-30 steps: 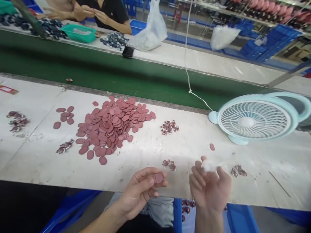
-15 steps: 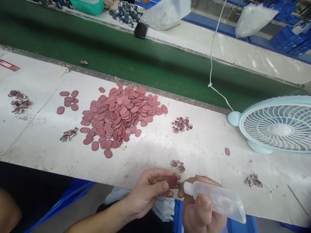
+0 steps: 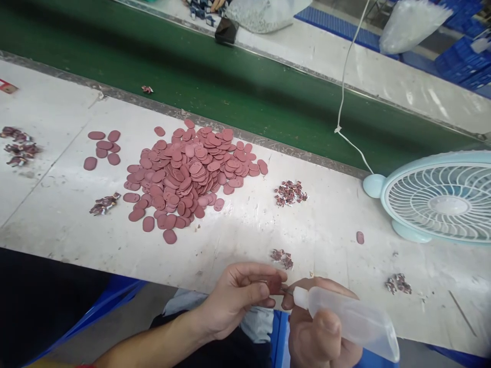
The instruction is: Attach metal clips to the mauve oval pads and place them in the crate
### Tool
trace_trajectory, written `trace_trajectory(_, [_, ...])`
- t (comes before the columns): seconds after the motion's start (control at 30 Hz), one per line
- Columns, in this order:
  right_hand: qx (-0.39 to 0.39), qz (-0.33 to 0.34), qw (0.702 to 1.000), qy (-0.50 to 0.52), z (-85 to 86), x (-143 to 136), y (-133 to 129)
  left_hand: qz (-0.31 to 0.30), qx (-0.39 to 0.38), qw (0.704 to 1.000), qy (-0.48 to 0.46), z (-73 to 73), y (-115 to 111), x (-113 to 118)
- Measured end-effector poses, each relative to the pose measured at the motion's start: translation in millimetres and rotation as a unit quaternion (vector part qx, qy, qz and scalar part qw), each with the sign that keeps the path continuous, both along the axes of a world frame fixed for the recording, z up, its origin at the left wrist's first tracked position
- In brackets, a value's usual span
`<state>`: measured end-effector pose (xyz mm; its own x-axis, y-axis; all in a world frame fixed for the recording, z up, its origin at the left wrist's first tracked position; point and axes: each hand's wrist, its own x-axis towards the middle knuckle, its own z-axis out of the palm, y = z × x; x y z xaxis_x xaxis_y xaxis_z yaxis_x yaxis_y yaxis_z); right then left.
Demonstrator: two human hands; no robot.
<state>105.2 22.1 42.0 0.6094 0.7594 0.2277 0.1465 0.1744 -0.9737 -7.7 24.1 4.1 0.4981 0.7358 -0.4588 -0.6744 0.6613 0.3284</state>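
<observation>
Between the fingers and thumb of my left hand [image 3: 238, 299] is a reddish-brown oval disc [image 3: 273, 284]. My right hand [image 3: 320, 329] is wrapped round a translucent white squeeze bottle [image 3: 355, 319], which lies tilted with its nozzle pointing left at the disc. The thin tip meets or nearly meets the disc; I cannot tell which. Just beyond my hands sits a small cluster of brown-and-white figure pieces [image 3: 282, 258]. Farther left spreads a big pile of the same oval discs [image 3: 184, 176].
A light-blue fan [image 3: 441, 199] stands at the right, its white cord [image 3: 341, 97] rising across a green conveyor belt [image 3: 245, 87]. More figure pieces lie in clusters, one [image 3: 290, 193] beyond my hands. One loose disc [image 3: 359, 237] is near the fan. A black box [image 3: 226, 30] sits across the belt.
The view has shifted slightly. My hands hold nearly the same pose, with the bottle's nozzle still at the disc. The small piece on the green belt has moved right relative to the table.
</observation>
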Motion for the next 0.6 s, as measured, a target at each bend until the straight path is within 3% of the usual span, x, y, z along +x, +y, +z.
trace_trajectory(0.1, [-0.004, -0.008, 1.000, 0.006, -1.6, -1, -4, 0.002, 0.003, 1.000, -0.002, 0.4, 0, 0])
trace_trajectory(0.4, [-0.033, 0.059, 0.997, 0.049, 3.2, 8, -6, -0.004, -0.017, 1.000, 0.002, 3.7, -1, 0])
trace_trajectory(0.6, [-0.012, 0.050, 0.999, -0.014, -2.0, 6, -10, -0.005, -0.022, 1.000, 0.005, 4.7, 0, 2])
